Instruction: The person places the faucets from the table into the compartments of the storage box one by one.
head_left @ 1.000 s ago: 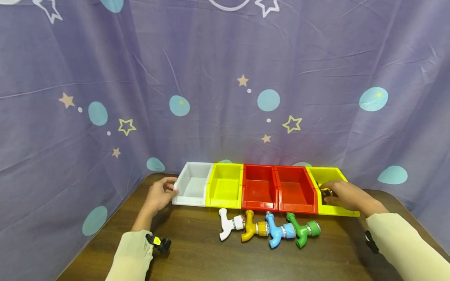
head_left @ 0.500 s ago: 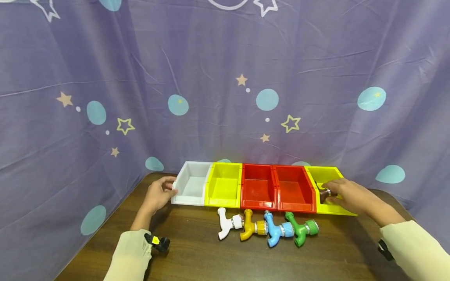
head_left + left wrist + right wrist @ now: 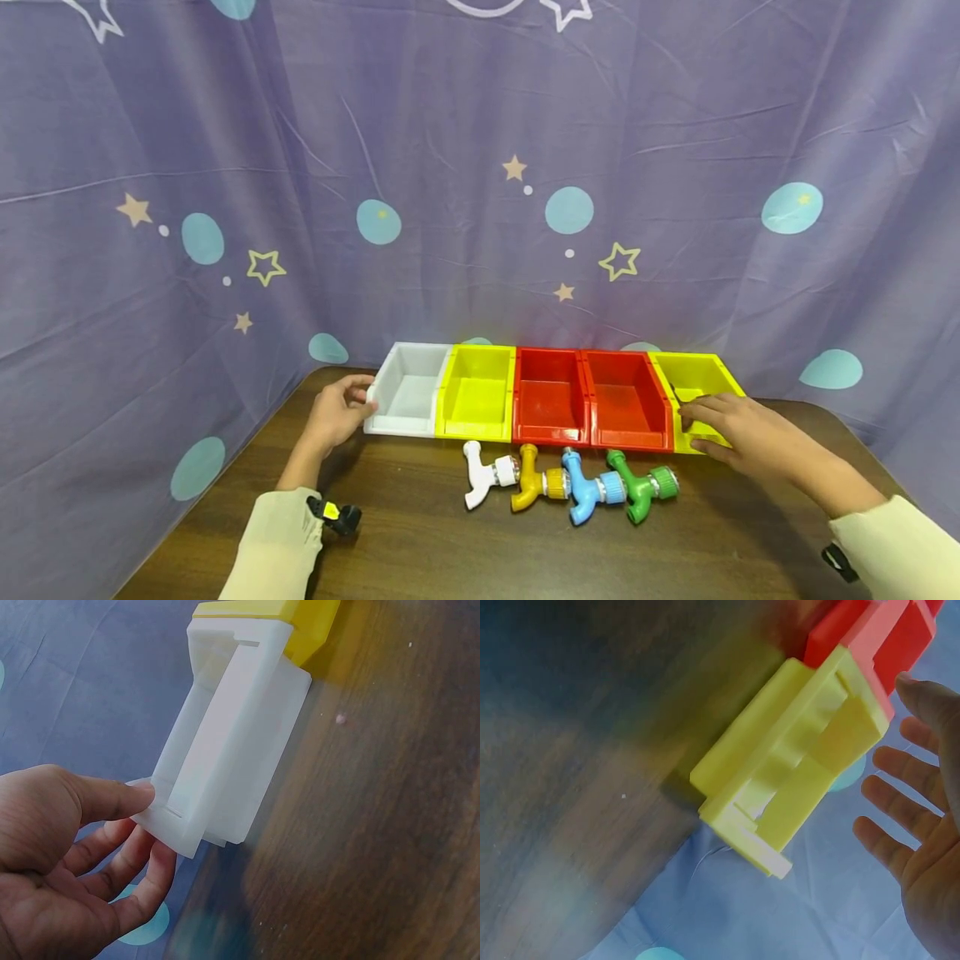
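My left hand (image 3: 339, 414) holds the left side wall of the white bin (image 3: 409, 397). In the left wrist view, the thumb lies on the rim and the fingers are curled against the outside. Over the right-hand yellow bin (image 3: 693, 377) hovers my right hand (image 3: 750, 429), its fingers spread and holding nothing in the right wrist view. Just past its fingertips a bit of a dark brown tap (image 3: 686, 422) shows inside that bin. The hand hides most of the tap.
Between the end bins stand another yellow bin (image 3: 477, 398) and two red bins (image 3: 551, 400), side by side. In front lie a white tap (image 3: 482, 477), a mustard-yellow tap (image 3: 534, 482), a blue tap (image 3: 588, 489) and a green tap (image 3: 637, 487). A patterned curtain (image 3: 450, 250) hangs behind the table.
My right hand has let go of the brown tap in the right-hand yellow bin and drawn back a little toward me and to the right. The left hand stays on the white bin.
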The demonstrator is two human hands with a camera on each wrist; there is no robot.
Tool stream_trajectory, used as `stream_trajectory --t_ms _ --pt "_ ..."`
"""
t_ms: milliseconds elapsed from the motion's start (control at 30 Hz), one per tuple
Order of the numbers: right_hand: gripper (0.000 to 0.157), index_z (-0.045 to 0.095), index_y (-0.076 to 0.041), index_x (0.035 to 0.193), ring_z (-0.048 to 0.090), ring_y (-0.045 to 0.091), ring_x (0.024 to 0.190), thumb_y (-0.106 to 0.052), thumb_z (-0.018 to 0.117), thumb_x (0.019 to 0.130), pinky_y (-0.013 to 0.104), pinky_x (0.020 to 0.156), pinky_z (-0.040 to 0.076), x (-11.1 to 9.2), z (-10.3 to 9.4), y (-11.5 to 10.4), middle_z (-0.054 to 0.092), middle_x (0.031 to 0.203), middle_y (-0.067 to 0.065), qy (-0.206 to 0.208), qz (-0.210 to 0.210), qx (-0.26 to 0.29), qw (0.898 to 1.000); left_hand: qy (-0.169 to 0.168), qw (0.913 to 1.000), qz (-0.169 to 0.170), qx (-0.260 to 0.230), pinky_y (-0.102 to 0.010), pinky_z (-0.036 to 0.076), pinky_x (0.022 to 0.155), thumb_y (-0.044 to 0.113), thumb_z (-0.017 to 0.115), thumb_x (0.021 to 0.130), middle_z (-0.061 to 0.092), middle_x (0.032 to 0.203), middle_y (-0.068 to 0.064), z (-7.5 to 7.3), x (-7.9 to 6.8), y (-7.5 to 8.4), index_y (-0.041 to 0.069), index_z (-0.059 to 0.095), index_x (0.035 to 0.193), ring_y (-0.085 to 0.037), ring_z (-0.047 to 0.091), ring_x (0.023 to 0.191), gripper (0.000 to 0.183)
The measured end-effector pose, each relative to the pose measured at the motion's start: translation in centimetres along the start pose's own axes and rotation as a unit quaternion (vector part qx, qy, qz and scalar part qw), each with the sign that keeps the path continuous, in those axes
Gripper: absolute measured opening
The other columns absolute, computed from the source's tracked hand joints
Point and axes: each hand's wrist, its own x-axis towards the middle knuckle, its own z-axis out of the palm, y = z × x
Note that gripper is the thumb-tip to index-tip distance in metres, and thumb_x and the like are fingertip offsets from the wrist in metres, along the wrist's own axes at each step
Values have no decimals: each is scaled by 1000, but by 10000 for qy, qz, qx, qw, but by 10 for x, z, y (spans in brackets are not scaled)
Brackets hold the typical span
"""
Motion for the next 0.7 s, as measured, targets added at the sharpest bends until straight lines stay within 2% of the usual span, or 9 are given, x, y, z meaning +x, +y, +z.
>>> stream_trajectory --t_ms 133,200,400,600,700 --pt "49 71 -10 121 66 34 109 -23 89 77 56 90 53 -2 2 -11 71 117 5 54 -180 -84 9998 -29 10000 -28 -8 -27 52 67 2 75 89 66 104 -17 0 0 0 0 62 133 -26 65 90 46" --pt "49 71 -7 122 65 37 111 -25 88 79 58 91 52 -3 3 -18 71 118 8 54 -232 -89 9997 -20 10000 -32 7 -26 52 67 3 75 89 66 104 -17 0 0 0 1 62 133 -26 65 90 46" --pt "48 71 -10 124 65 22 108 -34 84 85 46 86 56 -2 8 -37 70 118 -1 -10 -293 -18 9996 -13 10000 -23 17 -28 52 68 4 75 89 66 105 -17 0 1 -1 1 62 133 -26 64 90 46" --pt "52 70 -13 124 62 18 108 -49 78 87 44 85 56 3 16 -57 68 120 -6 -148 -437 56 9989 4 10000 -25 -1 -28 51 68 2 75 90 65 104 -17 0 1 0 1 62 133 -28 64 91 46" --pt "54 71 -13 120 62 17 105 -57 73 89 44 83 56 5 20 -66 67 115 -8 -272 -430 27 9987 8 10000 -28 -3 -28 52 68 2 75 89 66 104 -17 1 1 -1 1 62 133 -28 64 91 45"
